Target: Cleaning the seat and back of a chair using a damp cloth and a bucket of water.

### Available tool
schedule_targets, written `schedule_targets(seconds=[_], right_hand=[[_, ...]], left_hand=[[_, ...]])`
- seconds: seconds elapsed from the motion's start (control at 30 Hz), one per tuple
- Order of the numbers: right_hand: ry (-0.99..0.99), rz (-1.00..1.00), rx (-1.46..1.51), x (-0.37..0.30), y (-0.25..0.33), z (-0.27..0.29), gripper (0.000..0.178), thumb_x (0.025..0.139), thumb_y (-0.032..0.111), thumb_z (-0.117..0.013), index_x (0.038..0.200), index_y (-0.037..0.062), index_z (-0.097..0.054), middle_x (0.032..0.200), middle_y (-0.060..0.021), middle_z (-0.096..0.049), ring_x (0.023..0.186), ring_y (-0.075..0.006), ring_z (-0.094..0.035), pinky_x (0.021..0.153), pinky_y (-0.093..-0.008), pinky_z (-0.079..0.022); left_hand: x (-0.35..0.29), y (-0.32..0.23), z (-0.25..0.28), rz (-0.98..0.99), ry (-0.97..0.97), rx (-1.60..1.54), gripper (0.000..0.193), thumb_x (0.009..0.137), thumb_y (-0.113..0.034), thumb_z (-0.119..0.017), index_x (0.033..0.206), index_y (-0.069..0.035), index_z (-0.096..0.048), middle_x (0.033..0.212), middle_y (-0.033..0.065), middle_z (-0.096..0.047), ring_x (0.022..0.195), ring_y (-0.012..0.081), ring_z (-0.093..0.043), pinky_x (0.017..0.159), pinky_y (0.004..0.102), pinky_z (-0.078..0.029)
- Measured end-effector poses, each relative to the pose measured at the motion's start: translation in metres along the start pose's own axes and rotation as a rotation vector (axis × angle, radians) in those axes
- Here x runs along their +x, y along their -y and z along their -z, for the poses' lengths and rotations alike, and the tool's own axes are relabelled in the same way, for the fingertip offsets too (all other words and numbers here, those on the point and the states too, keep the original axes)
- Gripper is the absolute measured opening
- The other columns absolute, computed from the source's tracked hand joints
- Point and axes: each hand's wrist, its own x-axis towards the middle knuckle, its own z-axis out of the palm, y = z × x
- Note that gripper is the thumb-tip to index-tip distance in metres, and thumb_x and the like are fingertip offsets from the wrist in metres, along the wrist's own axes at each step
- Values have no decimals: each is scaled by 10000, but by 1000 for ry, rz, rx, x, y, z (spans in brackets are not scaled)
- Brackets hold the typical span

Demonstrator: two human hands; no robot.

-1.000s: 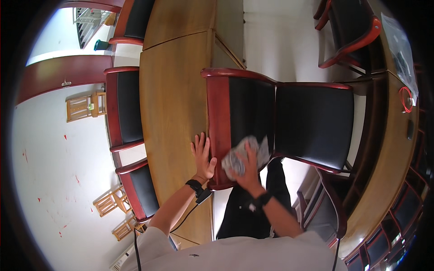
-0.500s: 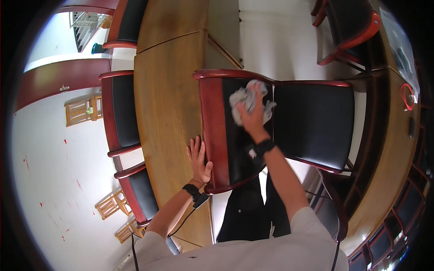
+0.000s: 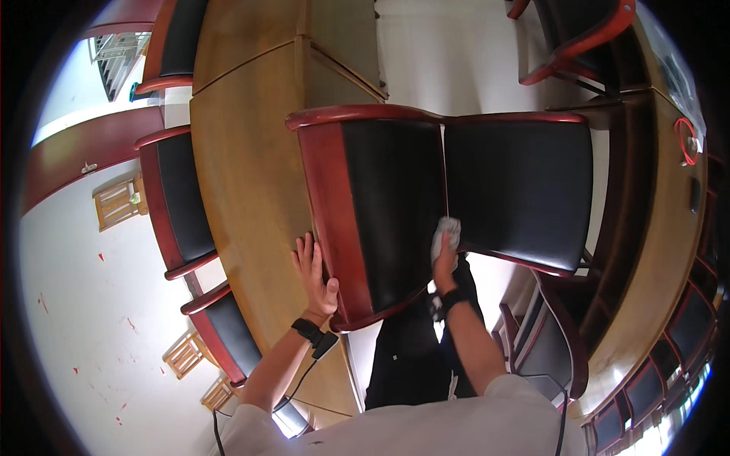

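- The person wears a pale grey shirt (image 3: 426, 427) with short sleeves (image 3: 504, 387); a small dark mark (image 3: 316, 443) shows on its front.
- The trousers (image 3: 407, 376) are black, with a tiny white mark (image 3: 395, 356) on one leg.
- The left hand (image 3: 312, 280) is bare; its wrist wears a black band (image 3: 306, 330) with a dark, boxy module (image 3: 325, 346) — a thin black cable (image 3: 304, 378) runs from it.
- The right hand (image 3: 445, 260) is also bare; its wrist wears a second black band (image 3: 455, 298) — the small attachment (image 3: 436, 305), partly pale, is blurred.
- Thin black cords (image 3: 564, 425) run along both sides of the shirt.
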Motion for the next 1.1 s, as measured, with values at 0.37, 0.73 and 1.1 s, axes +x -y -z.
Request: schedule_targets(seconds=[0.37,0.73,1.1], right_hand=[[204,900,53,19,225,-111,761,843,174,-714,1471,-7,-323,1383,-192,-490,1276,-284,-464,1098,-357,-320],[401,46,277,176,190,-72,685,919,490,-579,1361,-26,-492,1327,-119,-546,1215,-220,-495,1050,-326,-361],[267,140,132,-138,53,-4,631,964,234,-576,1476,-13,-301,1469,-134,-405,1351,-242,-376,1129,-312,-252]], left_hand=[[1,-4,1,19,-38,23,764,968,-634,-264,1519,-106,-287,1554,216,-268,1450,430,-183,1151,575,-47],[4,1,-2,18,-36,11,767,952,-664,-282,1514,-142,-315,1550,212,-276,1440,429,-211,1148,584,-58],[-6,5,7,12,-38,83,770,958,-668,-231,1533,-157,-260,1555,214,-261,1433,449,-210,1141,594,-67]])
